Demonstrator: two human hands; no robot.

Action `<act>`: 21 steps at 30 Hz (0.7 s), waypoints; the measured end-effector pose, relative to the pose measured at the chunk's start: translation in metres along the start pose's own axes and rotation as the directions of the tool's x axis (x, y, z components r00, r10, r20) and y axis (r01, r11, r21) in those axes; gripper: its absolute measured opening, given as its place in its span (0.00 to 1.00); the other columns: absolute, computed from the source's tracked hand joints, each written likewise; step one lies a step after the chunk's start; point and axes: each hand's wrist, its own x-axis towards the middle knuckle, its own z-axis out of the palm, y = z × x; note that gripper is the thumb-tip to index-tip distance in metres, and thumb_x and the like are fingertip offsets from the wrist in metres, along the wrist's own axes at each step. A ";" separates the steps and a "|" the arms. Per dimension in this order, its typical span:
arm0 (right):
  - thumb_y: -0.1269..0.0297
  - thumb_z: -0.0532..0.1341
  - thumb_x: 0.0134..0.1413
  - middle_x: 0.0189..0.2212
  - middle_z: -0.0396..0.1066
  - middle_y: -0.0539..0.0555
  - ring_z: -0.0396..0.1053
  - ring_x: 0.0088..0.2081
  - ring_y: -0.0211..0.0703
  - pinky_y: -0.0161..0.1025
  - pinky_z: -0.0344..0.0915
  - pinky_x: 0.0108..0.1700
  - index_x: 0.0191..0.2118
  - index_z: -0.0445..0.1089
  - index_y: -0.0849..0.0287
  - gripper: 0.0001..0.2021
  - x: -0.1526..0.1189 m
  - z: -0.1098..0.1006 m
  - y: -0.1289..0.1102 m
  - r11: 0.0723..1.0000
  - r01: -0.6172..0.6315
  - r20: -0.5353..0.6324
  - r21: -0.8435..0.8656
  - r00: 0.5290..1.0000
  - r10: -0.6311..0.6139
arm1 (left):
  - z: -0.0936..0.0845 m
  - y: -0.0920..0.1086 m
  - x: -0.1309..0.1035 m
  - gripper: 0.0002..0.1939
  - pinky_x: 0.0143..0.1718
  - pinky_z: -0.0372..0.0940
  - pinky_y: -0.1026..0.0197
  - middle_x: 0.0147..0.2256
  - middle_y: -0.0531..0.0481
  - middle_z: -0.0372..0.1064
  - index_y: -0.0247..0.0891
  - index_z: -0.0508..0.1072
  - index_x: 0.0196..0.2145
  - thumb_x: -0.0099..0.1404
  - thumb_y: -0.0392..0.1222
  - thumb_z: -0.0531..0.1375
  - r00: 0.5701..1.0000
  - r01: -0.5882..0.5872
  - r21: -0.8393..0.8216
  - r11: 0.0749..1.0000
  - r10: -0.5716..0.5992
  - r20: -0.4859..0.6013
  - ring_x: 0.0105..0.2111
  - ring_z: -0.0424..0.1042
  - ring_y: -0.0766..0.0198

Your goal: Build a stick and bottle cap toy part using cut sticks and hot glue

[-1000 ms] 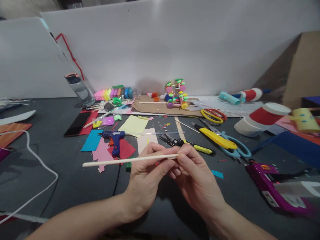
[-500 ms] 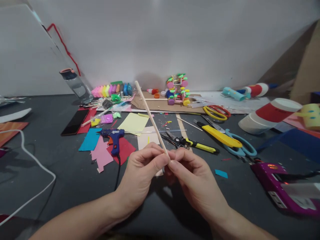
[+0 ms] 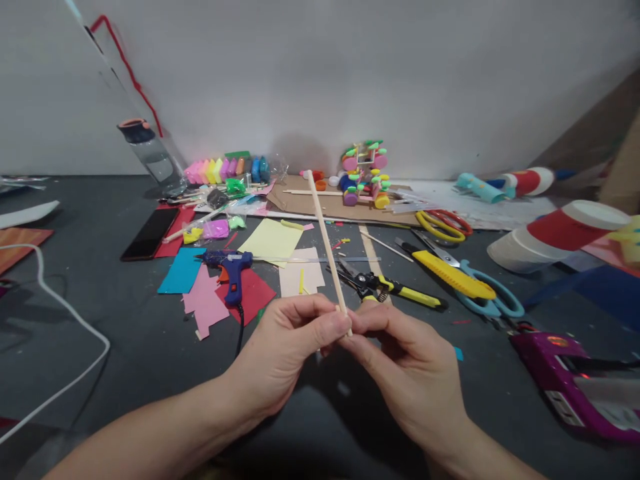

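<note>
A thin pale wooden stick (image 3: 326, 243) rises from between my hands, tilted a little to the left, its lower end at my fingertips. My left hand (image 3: 293, 347) pinches it near the bottom between thumb and forefinger. From the other side, my right hand (image 3: 405, 360) closes thumb and forefinger on the same lower end. Behind the hands lie cream paper (image 3: 303, 270) with a yellow strip, black-and-yellow pliers (image 3: 367, 283), and a blue glue gun (image 3: 234, 273) on red paper (image 3: 255, 297).
A yellow cutter (image 3: 453, 273) and blue-handled scissors (image 3: 493, 293) lie right of centre. Further right are a red-and-white cup (image 3: 560, 233) and a purple device (image 3: 560, 373). At the left are a phone (image 3: 151, 233), a bottle (image 3: 153, 160) and a white cable (image 3: 70, 307).
The stick stands more upright, and its lower end now shows below my left thumb. My right hand has shifted slightly right. The whole view has shifted a little.
</note>
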 end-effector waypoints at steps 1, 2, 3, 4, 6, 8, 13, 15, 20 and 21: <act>0.69 0.67 0.60 0.27 0.75 0.45 0.71 0.29 0.34 0.30 0.65 0.35 0.33 0.75 0.52 0.05 0.000 0.000 0.000 1.000 0.004 0.004 -0.008 1.000 -0.004 | 0.000 0.000 0.000 0.10 0.29 0.56 0.69 0.24 0.54 0.69 0.35 0.82 0.27 0.58 0.44 0.72 1.000 -0.013 0.019 1.000 0.013 0.008 0.25 0.62 0.73; 0.68 0.67 0.60 0.27 0.75 0.45 0.71 0.29 0.34 0.30 0.65 0.35 0.33 0.75 0.52 0.05 0.000 -0.001 0.000 1.000 0.007 0.005 -0.015 1.000 -0.007 | -0.001 0.000 0.000 0.09 0.29 0.56 0.69 0.24 0.54 0.69 0.35 0.82 0.28 0.59 0.44 0.71 1.000 -0.025 0.040 0.999 0.024 0.018 0.25 0.62 0.73; 0.68 0.66 0.60 0.27 0.75 0.45 0.71 0.29 0.35 0.30 0.65 0.35 0.32 0.74 0.52 0.05 0.001 -0.002 -0.001 1.000 0.008 0.009 -0.020 1.000 -0.007 | -0.001 0.000 0.000 0.09 0.28 0.56 0.68 0.24 0.54 0.68 0.35 0.82 0.28 0.60 0.43 0.71 0.999 -0.036 0.062 0.997 0.034 0.029 0.24 0.61 0.73; 0.68 0.67 0.60 0.27 0.75 0.46 0.71 0.29 0.35 0.31 0.65 0.34 0.32 0.74 0.53 0.06 0.002 -0.004 -0.002 1.000 0.003 0.020 -0.023 1.000 -0.003 | -0.002 0.001 0.001 0.08 0.28 0.55 0.68 0.23 0.55 0.68 0.36 0.82 0.28 0.60 0.43 0.70 0.998 -0.044 0.082 0.996 0.041 0.040 0.24 0.61 0.73; 0.66 0.68 0.58 0.26 0.74 0.47 0.70 0.28 0.36 0.31 0.64 0.32 0.31 0.74 0.54 0.06 0.006 -0.009 -0.004 0.999 -0.048 0.080 -0.021 0.996 0.050 | -0.003 0.002 0.001 0.08 0.27 0.55 0.67 0.23 0.55 0.67 0.36 0.81 0.28 0.61 0.43 0.70 0.997 -0.048 0.118 0.992 0.041 0.063 0.24 0.61 0.72; 0.62 0.70 0.56 0.28 0.74 0.48 0.70 0.29 0.38 0.32 0.65 0.32 0.33 0.75 0.54 0.05 0.011 -0.014 -0.006 0.988 -0.154 0.159 0.023 0.976 0.149 | -0.004 0.005 0.001 0.09 0.27 0.54 0.66 0.23 0.55 0.67 0.37 0.80 0.28 0.62 0.44 0.69 0.997 -0.037 0.156 0.987 0.026 0.074 0.23 0.60 0.72; 0.60 0.68 0.57 0.30 0.71 0.50 0.68 0.31 0.39 0.33 0.65 0.33 0.34 0.76 0.55 0.05 0.021 -0.022 -0.006 0.968 -0.227 0.181 0.107 0.962 0.206 | -0.002 0.011 0.001 0.10 0.26 0.52 0.65 0.23 0.56 0.63 0.35 0.78 0.26 0.62 0.43 0.67 0.997 -0.040 0.397 0.917 0.010 0.079 0.22 0.58 0.72; 0.61 0.67 0.58 0.28 0.70 0.50 0.66 0.31 0.39 0.33 0.63 0.33 0.29 0.75 0.56 0.08 0.021 -0.025 -0.004 0.980 -0.191 0.191 0.049 0.965 0.178 | -0.001 0.011 0.001 0.09 0.27 0.53 0.64 0.23 0.56 0.63 0.35 0.78 0.25 0.61 0.40 0.66 0.996 -0.074 0.492 0.868 0.040 0.078 0.24 0.59 0.71; 0.57 0.67 0.59 0.25 0.67 0.50 0.64 0.27 0.38 0.34 0.60 0.29 0.26 0.71 0.56 0.13 0.020 -0.034 -0.005 0.985 -0.153 0.264 -0.085 0.949 0.171 | 0.004 0.000 -0.001 0.07 0.32 0.57 0.63 0.26 0.53 0.67 0.34 0.79 0.27 0.59 0.40 0.66 0.997 -0.078 0.519 0.852 0.055 0.059 0.29 0.64 0.67; 0.56 0.67 0.59 0.24 0.67 0.49 0.64 0.27 0.38 0.34 0.60 0.29 0.26 0.71 0.56 0.14 0.020 -0.035 -0.006 0.985 -0.139 0.276 -0.105 0.947 0.163 | 0.005 -0.003 -0.002 0.07 0.31 0.57 0.64 0.26 0.53 0.66 0.34 0.80 0.27 0.59 0.40 0.66 0.998 -0.057 0.491 0.869 0.039 0.046 0.28 0.63 0.68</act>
